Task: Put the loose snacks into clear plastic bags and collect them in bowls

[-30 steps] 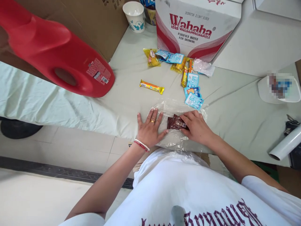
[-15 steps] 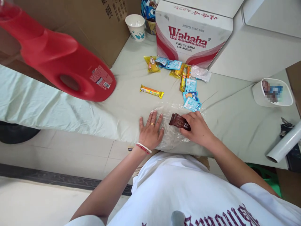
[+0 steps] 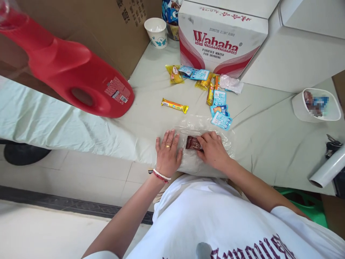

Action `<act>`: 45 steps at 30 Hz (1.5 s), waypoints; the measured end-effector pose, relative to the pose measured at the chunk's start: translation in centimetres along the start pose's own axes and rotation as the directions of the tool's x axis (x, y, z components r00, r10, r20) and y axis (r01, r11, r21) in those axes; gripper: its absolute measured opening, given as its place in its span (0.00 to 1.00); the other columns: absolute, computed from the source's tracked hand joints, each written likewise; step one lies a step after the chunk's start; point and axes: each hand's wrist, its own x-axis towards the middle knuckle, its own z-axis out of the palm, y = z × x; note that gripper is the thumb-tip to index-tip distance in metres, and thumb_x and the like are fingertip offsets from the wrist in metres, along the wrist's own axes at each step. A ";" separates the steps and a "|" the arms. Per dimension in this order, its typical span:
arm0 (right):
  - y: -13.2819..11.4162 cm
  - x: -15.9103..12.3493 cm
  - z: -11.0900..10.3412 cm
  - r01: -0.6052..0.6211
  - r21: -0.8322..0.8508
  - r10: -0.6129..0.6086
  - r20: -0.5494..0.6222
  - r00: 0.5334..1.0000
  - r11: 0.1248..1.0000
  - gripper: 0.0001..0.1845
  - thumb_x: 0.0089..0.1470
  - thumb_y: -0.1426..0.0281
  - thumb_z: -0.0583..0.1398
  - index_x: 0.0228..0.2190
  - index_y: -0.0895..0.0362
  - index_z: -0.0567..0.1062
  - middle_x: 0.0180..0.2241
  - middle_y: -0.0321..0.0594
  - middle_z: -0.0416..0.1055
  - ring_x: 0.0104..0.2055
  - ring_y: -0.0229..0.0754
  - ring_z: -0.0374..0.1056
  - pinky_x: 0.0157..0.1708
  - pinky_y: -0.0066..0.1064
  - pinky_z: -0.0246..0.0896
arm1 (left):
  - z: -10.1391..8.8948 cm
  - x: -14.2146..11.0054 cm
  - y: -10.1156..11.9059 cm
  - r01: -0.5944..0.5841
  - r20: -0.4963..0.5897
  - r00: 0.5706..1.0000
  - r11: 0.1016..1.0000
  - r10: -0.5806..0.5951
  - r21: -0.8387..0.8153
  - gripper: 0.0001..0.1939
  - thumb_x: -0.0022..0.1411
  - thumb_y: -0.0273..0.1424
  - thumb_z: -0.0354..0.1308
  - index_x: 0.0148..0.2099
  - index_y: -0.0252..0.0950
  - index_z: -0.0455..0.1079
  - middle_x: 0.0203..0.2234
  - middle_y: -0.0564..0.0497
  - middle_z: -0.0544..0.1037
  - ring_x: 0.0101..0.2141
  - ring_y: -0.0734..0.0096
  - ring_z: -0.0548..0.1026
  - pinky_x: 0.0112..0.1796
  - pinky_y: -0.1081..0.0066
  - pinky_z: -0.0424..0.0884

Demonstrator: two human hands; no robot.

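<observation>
My left hand (image 3: 168, 153) lies flat with its fingers spread, on the left part of a sheet of clear plastic film (image 3: 195, 163). Just right of it, my right hand (image 3: 214, 149) grips brown-wrapped snack packets (image 3: 192, 142), holding them down on the film. My fingers cover their right end, so I cannot tell how many there are. Beyond the hands lies a yellow snack bar (image 3: 174, 105). Blue snack packets (image 3: 221, 120) rest just past my right hand, in a line with other small wrapped snacks.
A large red jug (image 3: 88, 82) stands at the left. Behind the snacks is a Wahaba water carton (image 3: 215, 46), with a paper cup (image 3: 157, 34) on its left. At the right are a white tub (image 3: 299, 108) and a roll of film (image 3: 327, 167).
My right hand has moved left with the brown packets and set them down on the film. My left hand has shifted slightly left.
</observation>
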 end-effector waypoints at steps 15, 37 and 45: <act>0.5 -0.6 1.1 0.032 0.120 -0.030 -0.019 0.999 0.992 0.29 0.62 0.61 0.63 0.61 0.59 0.70 0.54 0.53 0.70 0.55 0.60 0.58 0.53 0.50 0.56 | 0.3 -1.6 -2.7 -0.006 -0.098 0.995 1.000 0.003 -0.026 0.36 0.71 0.41 0.52 0.76 0.37 0.49 0.71 0.35 0.57 0.71 0.45 0.55 0.68 0.38 0.41; 5.5 -9.9 1.6 0.315 0.578 -0.295 -0.132 0.946 0.753 0.07 0.67 0.73 0.56 0.41 0.53 0.75 0.52 0.48 0.72 0.52 0.47 0.68 0.51 0.43 0.67 | -3.2 0.3 -7.9 -0.534 0.290 0.762 0.815 0.579 -0.223 0.31 0.59 0.42 0.62 0.64 0.42 0.68 0.71 0.36 0.58 0.70 0.42 0.56 0.67 0.34 0.33; 6.9 -8.5 -1.1 0.031 0.758 0.012 -0.051 0.999 0.652 0.08 0.68 0.63 0.57 0.40 0.52 0.75 0.39 0.40 0.74 0.41 0.41 0.70 0.43 0.33 0.65 | -2.3 0.0 -6.9 -0.435 0.112 0.871 0.857 0.479 -0.277 0.13 0.67 0.42 0.59 0.48 0.48 0.80 0.65 0.48 0.70 0.72 0.47 0.51 0.68 0.39 0.42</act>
